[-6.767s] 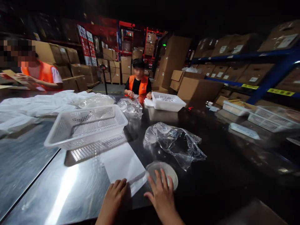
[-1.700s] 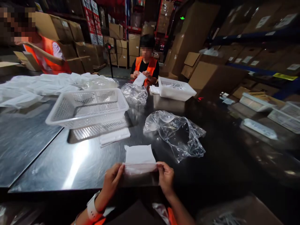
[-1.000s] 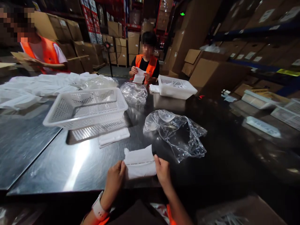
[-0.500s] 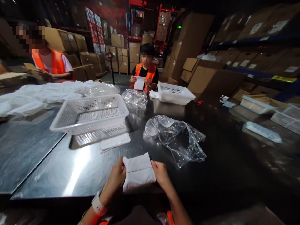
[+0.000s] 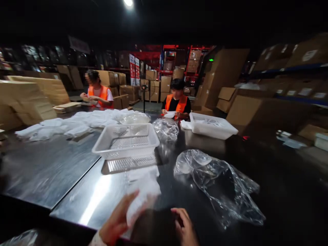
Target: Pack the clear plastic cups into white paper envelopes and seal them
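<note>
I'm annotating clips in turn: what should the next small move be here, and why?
Probably carry the white packet left toward the pile of white packets: the left hand alone seems to hold it, the right hand is apart from it, and the pile's packets look similar.

The shiny metal table [image 5: 71, 174] has a seam running nearerwards from the front basket [image 5: 129, 151]. White packets [image 5: 77, 130] spread to the basket's left; a flat white stack [image 5: 155, 171] (blurred, partly hidden) lies before it. A crumpled clear bag [image 5: 166, 130] sits just right, a larger clear bag [image 5: 202, 167] nearer and right, and a second basket [image 5: 215, 130] farther right.
</note>
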`<state>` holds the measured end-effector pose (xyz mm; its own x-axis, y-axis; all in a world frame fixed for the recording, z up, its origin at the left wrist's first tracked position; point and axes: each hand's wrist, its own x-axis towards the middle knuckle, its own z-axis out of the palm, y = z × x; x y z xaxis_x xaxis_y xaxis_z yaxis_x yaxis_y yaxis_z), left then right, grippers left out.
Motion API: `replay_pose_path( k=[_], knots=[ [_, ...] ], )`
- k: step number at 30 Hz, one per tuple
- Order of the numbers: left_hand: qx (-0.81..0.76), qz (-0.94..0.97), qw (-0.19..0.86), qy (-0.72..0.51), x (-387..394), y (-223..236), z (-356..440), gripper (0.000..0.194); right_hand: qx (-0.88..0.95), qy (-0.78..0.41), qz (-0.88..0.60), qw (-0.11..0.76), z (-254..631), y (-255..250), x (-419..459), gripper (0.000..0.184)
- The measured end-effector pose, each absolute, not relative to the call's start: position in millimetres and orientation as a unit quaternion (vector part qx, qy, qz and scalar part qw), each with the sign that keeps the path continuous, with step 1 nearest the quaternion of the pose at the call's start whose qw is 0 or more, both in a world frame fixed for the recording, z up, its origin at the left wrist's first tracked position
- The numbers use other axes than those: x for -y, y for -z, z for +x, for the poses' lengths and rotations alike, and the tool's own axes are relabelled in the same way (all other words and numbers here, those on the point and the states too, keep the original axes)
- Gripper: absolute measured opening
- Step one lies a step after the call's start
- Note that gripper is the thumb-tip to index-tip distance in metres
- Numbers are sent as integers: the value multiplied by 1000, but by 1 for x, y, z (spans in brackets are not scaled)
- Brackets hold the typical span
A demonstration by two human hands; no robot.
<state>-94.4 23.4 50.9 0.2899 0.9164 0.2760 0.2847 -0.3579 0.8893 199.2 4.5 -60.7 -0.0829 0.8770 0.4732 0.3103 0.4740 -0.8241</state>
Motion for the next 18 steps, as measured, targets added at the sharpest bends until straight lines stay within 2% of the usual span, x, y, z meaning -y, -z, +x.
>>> replay_pose_path(
  k=[4, 7, 10, 12, 15, 16, 18],
  knots=[
    [-510, 574, 291, -571, -102, -146, -180, 68, 684, -326, -417, 503, 198, 34, -6, 28],
    [-523, 566, 287, -568, -142, -164, -203, 64, 682, -238, -435, 537, 202, 4, -5, 26],
    [-533, 637, 295, -472, -150, -121, -180, 56, 677, -42, -479, 557, 230, -24, -27, 27],
    [-540, 697, 271, -387, -147, -79, -156, 46, 679, 95, -506, 524, 263, -39, -60, 34],
    [-536, 756, 209, -312, -145, -28, -127, 29, 677, 137, -527, 495, 310, -56, -125, 56],
    [-535, 769, 189, -294, -145, -18, -121, 26, 686, 134, -531, 480, 320, -59, -146, 55],
    [-539, 785, 155, -263, -148, -8, -114, 24, 703, 119, -538, 449, 328, -63, -181, 37]
  ],
)
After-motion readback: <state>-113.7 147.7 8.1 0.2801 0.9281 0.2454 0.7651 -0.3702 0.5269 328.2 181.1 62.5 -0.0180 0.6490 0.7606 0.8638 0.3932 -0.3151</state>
